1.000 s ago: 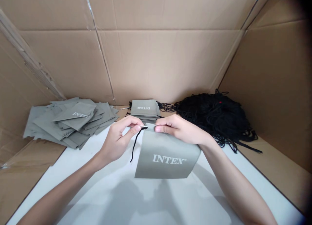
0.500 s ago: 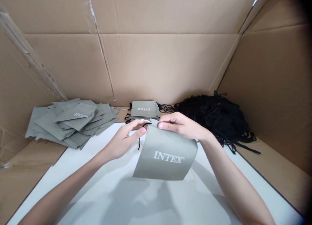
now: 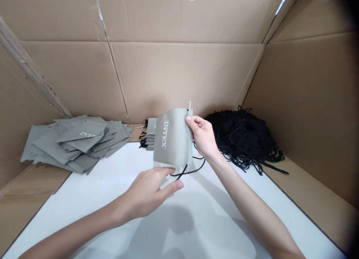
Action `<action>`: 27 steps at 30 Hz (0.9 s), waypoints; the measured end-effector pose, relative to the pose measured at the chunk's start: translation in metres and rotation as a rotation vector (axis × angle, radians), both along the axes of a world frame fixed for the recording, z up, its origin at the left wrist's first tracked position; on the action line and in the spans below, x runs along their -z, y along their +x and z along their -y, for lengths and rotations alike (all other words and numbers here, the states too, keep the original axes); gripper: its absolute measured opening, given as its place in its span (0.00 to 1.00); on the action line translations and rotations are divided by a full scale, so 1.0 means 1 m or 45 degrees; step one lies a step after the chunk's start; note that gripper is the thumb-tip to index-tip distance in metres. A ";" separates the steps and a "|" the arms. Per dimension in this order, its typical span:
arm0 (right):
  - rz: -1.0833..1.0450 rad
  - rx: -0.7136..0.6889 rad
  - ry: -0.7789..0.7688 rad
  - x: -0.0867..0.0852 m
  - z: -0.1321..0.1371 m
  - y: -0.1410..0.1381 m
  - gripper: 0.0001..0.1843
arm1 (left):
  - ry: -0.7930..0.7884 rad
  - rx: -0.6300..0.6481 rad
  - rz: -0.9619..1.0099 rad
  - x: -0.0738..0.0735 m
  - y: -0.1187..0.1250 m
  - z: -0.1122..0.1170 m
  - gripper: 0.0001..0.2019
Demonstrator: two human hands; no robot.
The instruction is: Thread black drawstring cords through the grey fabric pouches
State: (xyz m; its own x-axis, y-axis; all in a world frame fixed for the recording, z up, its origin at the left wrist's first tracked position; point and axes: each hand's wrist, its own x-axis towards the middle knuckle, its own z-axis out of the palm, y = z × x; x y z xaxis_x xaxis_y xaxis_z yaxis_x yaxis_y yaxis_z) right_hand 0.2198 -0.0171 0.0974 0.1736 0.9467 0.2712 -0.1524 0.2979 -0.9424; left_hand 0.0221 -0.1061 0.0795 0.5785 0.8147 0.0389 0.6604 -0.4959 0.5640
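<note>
My right hand (image 3: 203, 136) pinches the top right corner of a grey INTEX pouch (image 3: 173, 141) and holds it upright, turned on its side so the logo reads vertically. A thin pale metal tip (image 3: 189, 105) sticks up above that corner. A black cord (image 3: 187, 170) hangs from the pouch's lower edge and loops to the right. My left hand (image 3: 153, 189) is below the pouch, fingers curled, thumb and forefinger pinching the cord's end.
A loose heap of grey pouches (image 3: 74, 143) lies at the left. A neat stack of pouches (image 3: 148, 137) stands behind the held one. A tangle of black cords (image 3: 246, 139) fills the right. Cardboard walls (image 3: 174, 72) surround the white surface (image 3: 179, 221).
The pouch was turned from flat and level to upright on its side. My left hand dropped from the pouch's top edge to below it, and the cord now trails from the lower edge.
</note>
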 end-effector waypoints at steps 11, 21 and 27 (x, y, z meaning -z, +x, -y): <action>-0.002 0.050 0.051 -0.007 -0.001 0.016 0.23 | -0.565 0.242 0.158 0.023 0.014 -0.009 0.22; 0.266 -0.228 0.144 -0.009 0.004 0.016 0.22 | -0.499 0.315 -0.128 0.012 0.016 -0.002 0.17; 1.207 -0.317 0.269 -0.033 0.029 0.035 0.18 | 0.090 0.466 0.152 -0.041 -0.026 0.039 0.11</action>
State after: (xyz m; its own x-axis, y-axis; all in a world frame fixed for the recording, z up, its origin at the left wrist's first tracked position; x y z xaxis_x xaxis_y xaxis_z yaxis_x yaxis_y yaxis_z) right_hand 0.2543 -0.0457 0.1309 -0.3982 0.8430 0.3616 0.5534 0.5352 -0.6382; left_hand -0.0042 -0.1450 0.1200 0.8182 0.5484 0.1725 0.3644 -0.7268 0.5821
